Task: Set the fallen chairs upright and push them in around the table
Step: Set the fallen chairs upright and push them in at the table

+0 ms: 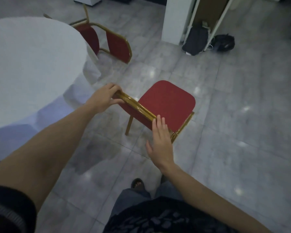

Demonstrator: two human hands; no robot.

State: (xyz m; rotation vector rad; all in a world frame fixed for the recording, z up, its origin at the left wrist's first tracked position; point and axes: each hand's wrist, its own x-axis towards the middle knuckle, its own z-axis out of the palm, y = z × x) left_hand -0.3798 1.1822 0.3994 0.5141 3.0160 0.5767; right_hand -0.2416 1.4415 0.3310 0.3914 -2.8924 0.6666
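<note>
Nearest: person's right hand, fingers straight and together, fingertips touching the near end of the gilt top rail of the upright red chair. Left hand curls round the rail's other end, thumb beneath, fingers over. This chair stands on its legs on the tiled floor, just beside the white-clothed round table, not pushed in. Farther along the table's edge, a second red chair lies tipped against the cloth. Beyond that chair, dark bags beside a white pillar.
</note>
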